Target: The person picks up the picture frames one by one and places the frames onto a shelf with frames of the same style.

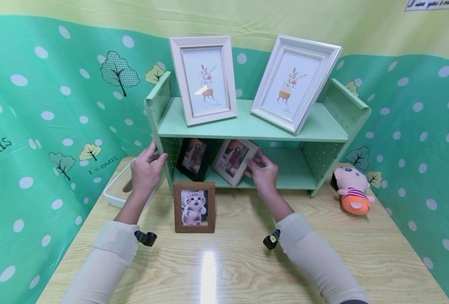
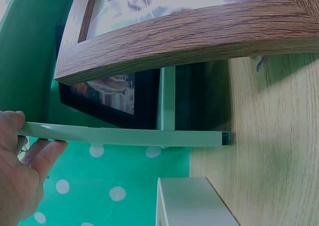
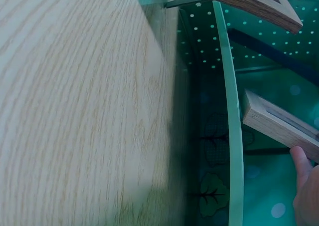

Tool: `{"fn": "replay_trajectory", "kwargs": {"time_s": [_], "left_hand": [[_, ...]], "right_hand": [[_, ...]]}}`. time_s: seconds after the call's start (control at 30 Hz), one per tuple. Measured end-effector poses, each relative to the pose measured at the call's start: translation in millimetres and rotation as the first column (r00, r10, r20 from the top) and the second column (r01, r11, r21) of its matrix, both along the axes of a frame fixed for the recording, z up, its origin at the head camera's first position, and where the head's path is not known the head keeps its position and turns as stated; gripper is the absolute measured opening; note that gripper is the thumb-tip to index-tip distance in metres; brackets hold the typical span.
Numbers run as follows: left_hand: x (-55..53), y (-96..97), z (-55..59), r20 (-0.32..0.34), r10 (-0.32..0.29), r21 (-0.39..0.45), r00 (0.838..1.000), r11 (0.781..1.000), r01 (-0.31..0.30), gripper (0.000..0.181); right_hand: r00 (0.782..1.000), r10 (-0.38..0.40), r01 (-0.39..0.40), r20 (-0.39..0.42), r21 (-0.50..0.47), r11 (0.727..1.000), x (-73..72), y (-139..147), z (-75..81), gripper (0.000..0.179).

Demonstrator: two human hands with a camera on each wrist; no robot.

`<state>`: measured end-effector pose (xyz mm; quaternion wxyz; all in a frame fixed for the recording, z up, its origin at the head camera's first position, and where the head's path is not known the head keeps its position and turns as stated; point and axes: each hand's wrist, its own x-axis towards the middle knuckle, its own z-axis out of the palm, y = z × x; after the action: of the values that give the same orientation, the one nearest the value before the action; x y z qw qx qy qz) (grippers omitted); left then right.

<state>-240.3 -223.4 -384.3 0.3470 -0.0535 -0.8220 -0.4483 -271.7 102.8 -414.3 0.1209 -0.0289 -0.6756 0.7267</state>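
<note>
My right hand [image 1: 265, 174] grips the right edge of a light wood photo frame [image 1: 234, 162] with a dog picture, tilted on the lower shelf. In the right wrist view its thumb lies against the frame's side [image 3: 279, 127]. My left hand [image 1: 147, 171] pinches the left side panel of the green shelf unit [image 1: 247, 137]; the left wrist view shows thumb and fingers on either side of the panel's edge [image 2: 124, 135]. Left of the light frame leans a black photo frame [image 1: 193, 157]. A brown frame [image 1: 194, 207] with a kitten picture stands on the table before the shelf.
Two white frames, one at left [image 1: 205, 80] and one tilted at right [image 1: 296, 82], stand on the top shelf. A white bin [image 1: 114, 196] sits behind my left arm. A plush doll [image 1: 352, 190] lies right of the shelf on the wooden table [image 1: 243, 253].
</note>
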Motion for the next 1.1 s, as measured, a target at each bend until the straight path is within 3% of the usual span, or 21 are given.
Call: {"fn": "replay_trajectory", "kwargs": {"time_s": [0.5,1.1], "left_hand": [[0.8,1.1,0.9,0.013,0.000,0.001,1.000,1.000,0.000,0.057],[0.2,0.3,-0.5,0.006,0.002,-0.006,1.000,1.000,-0.002,0.057]], "right_hand": [[1.000,-0.001,0.001,-0.003,-0.007,1.000,-4.5,-0.2,-2.4,0.062],[1.000,-0.007,0.008,-0.006,0.052,0.999,-5.2,-0.7,-2.2,0.059]]}}
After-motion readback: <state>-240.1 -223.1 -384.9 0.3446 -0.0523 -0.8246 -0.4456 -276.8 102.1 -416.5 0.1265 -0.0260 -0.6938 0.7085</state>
